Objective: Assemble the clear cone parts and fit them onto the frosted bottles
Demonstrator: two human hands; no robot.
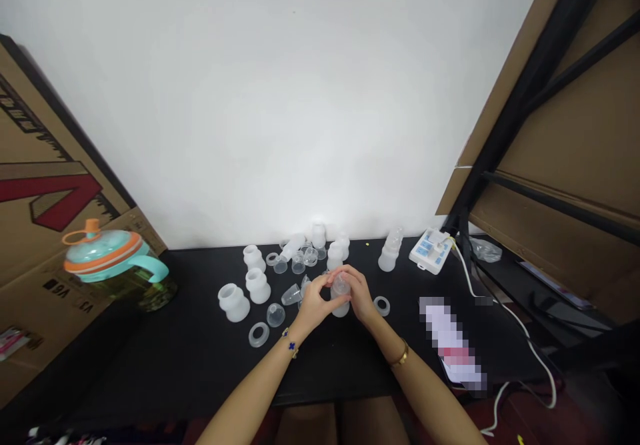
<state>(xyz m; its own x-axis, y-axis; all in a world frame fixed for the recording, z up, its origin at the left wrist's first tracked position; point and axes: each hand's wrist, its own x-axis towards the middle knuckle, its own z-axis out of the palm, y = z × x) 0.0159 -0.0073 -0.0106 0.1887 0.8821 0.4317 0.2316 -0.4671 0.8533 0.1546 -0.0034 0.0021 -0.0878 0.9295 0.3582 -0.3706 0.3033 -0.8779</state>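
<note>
Lower centre of frame, just right of the middle: we had a small bottle (341, 286) between both hands, near the front part of the black table (200, 358). Left hand (314, 303) and right hand (361, 293) were curled in, fingers closed around its upper part from either side.

Risks, as we judged them: uneven pressure from the two sides could tilt the bottle or seat its top crooked; smooth walls could slip under a light grip. A wide elbow or wrist swing could knock the loose clear cup (275, 315) or the ring (382, 306) at right.

Look of the bottle: roughly upright, see-through and domed above, cloudier whitish below; fingers hid much of the middle, so we could not tell how well the parts met. White jars (233, 303) stood left of centre.
</note>
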